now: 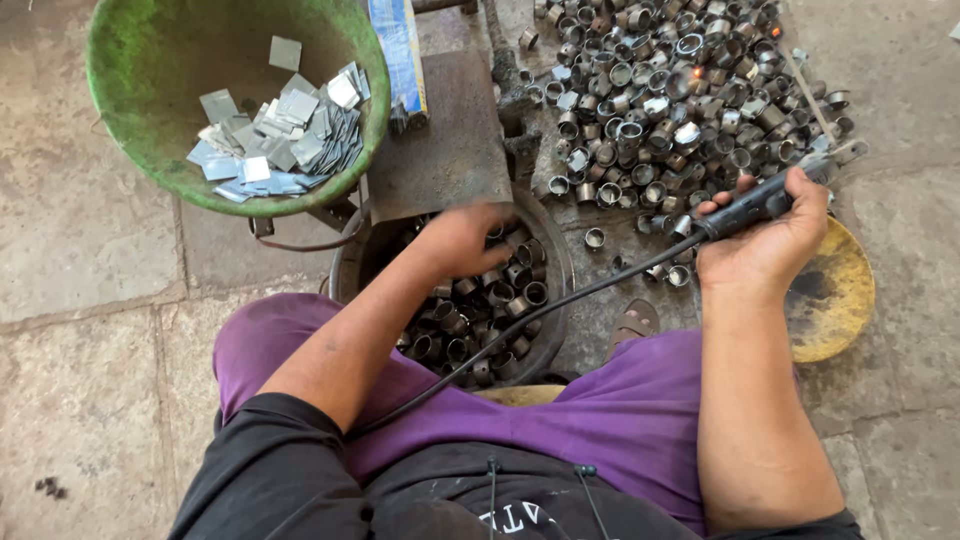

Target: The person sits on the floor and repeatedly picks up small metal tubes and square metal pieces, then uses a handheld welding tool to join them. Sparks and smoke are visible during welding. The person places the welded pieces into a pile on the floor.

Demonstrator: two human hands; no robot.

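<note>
Our left hand (462, 240) reaches into the dark pan (553, 300) of metal rings (500, 295); grip state unclear, blurred. Right hand (765, 245), fingers clamped round black corded tool (750, 208), near floor ring pile (660, 100).

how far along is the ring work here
Done, apparently: a big heap of metal rings lies on the floor. In hand: the right hand holds a black corded tool; the left hand reaches into the pan of rings. Left: that pan remains well filled.

Bare stone floor (80, 250) lies open at left; green bowl (150, 60), ring-filled pan (555, 265) and ring pile (660, 110) crowd the centre and upper right.
</note>
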